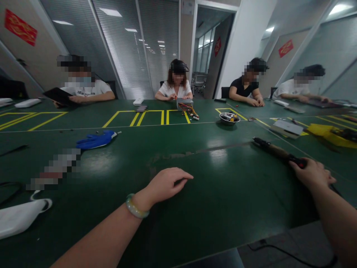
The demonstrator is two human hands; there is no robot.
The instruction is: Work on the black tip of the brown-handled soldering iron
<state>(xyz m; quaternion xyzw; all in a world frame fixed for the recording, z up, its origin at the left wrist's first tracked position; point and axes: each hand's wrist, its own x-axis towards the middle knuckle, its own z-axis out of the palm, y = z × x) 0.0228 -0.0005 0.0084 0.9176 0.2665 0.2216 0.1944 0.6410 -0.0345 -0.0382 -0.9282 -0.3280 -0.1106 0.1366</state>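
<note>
My right hand [314, 173] is wrapped around the rear end of a long, slim electric screwdriver [275, 150], with a black tip and a tan middle. The tool lies low over the green table and points to the upper left. Part of its red and black grip is covered by my fingers. Near the middle of the table is my left hand [169, 182], palm down, with thumb and fingertips brought together. A small gap shows between thumb and fingers, and I see nothing held there. A pale green bangle [136, 206] circles the left wrist.
A blue glove [96, 140] and a white device [22, 217] lie to the left. Farther back are a metal bowl of parts [229, 118], a grey box with coloured wires [185, 104] and a yellow bag [331, 134]. Several people sit across the table. A cable [292, 251] hangs below the near edge.
</note>
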